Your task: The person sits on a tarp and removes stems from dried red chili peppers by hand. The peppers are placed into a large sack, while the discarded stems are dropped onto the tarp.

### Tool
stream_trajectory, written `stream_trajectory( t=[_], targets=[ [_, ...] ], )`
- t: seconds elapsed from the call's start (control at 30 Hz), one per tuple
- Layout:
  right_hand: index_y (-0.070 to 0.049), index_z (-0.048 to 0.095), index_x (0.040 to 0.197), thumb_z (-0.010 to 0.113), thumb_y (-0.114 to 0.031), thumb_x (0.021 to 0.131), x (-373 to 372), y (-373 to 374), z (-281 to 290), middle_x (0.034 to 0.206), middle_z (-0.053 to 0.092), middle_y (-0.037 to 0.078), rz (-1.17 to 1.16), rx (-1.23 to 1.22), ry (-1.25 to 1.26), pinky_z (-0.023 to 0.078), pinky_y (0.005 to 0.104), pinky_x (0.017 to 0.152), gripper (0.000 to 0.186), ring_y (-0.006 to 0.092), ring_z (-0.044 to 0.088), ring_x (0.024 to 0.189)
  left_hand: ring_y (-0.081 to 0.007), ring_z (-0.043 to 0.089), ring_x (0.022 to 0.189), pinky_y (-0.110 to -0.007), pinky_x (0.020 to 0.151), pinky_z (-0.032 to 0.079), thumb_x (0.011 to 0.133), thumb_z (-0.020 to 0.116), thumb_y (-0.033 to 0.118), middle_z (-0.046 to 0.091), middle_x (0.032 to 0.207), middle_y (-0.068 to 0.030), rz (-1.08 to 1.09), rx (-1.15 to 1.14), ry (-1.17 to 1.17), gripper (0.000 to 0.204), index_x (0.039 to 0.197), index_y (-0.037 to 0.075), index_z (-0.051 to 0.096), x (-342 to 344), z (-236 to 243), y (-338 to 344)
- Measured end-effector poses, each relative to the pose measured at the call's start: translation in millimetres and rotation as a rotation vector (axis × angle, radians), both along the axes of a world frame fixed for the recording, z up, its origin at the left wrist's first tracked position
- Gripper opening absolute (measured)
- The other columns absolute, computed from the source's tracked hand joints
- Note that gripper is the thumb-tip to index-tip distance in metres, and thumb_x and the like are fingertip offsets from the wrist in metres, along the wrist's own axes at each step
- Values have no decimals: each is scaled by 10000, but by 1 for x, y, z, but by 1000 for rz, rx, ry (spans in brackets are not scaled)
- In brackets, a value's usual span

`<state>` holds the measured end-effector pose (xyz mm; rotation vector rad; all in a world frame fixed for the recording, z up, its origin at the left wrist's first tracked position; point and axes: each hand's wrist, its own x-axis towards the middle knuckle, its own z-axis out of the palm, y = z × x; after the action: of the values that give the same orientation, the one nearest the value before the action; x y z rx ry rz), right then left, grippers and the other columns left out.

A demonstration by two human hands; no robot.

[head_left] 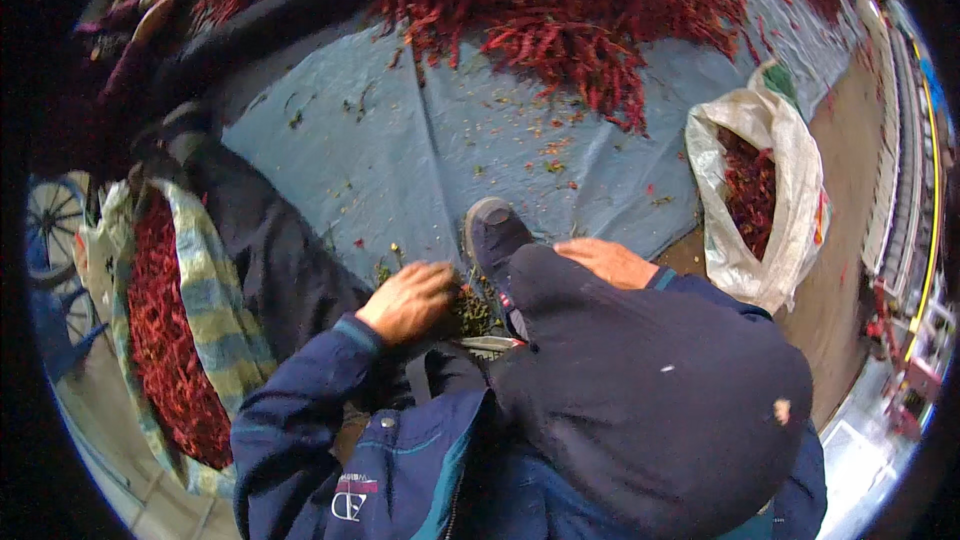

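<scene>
Slender dark-red peppers [570, 10] lay in a tangled heap across the blue-grey sheet [380, 150]; small green scraps [475, 314] sat loosely piled beside the shoe [495, 240].

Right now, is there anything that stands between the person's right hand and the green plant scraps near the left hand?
Yes: the person's own bent leg and dark shoe stand between the right hand and the green plant scraps.
</scene>
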<state>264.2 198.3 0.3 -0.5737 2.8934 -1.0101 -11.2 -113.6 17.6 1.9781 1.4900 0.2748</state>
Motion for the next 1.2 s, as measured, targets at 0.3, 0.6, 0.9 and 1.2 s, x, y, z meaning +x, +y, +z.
stream_trajectory(
  t=[0.3, 0.6, 0.9, 1.2],
  targets=[
    [-76, 643, 1023, 656, -131, 812, -37, 56, 5, 1170, 641, 126, -430, 165, 197, 523, 433, 902, 219, 319, 628, 1056, -311, 515, 1285, -441, 1063, 415, 924, 546, 238, 568, 1388, -137, 139, -172, 8, 354, 1178, 28, 676, -23, -22, -22],
    [-48, 625, 1133, 649, -121, 838, -101, 92, -33, 1263, 599, 130, -299, 193, 220, 492, 430, 996, 305, 341, 549, 1215, -315, 533, 1263, -436, 1048, 428, 924, 556, 234, 580, 1368, -135, 320, -185, -24, 352, 1194, 39, 667, -13, 45, 18],
    [-72, 614, 1211, 619, -47, 799, 76, 30, 12, 1332, 576, 119, -456, 179, -32, 456, 437, 1056, 412, 330, 529, 1275, -319, 550, 1241, -431, 1033, 442, 923, 566, 230, 592, 1348, -133, 384, -200, -62, 352, 1211, 49, 658, -17, 37, 8],
    [-30, 639, 1184, 670, -21, 821, 103, -18, 14, 1210, 614, 131, -1011, 144, -66, 467, 416, 1002, 365, 338, 567, 1138, -322, 568, 1220, -426, 1018, 456, 922, 576, 227, 604, 1328, -131, 409, -197, -84, 355, 1227, 60, 649, -16, 37, 7]
  ],
)
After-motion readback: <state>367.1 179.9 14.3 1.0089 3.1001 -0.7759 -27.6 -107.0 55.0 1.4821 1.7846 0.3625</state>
